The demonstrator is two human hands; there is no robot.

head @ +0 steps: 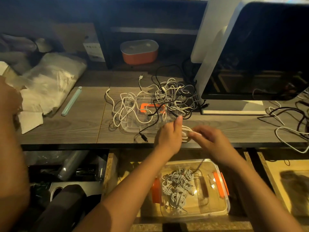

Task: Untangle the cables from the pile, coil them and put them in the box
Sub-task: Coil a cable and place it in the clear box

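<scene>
A tangled pile of white and black cables (167, 99) lies on the wooden desk, partly on top of a clear lid with an orange handle (145, 108). Just in front of the pile, my left hand (169, 136) holds a small coil of white cable (185, 133), and my right hand (211, 139) pinches the same coil from the right side. Below the desk edge, a clear plastic box with orange clips (217, 205) sits in an open drawer and holds several coiled grey-white cables (177, 186).
A monitor (260, 52) stands at the right on its base (234, 112). More loose cables (291, 124) lie at the far right. Plastic bags and paper (48, 84) and a pale green stick (71, 101) lie left. An orange container (139, 52) sits at the back.
</scene>
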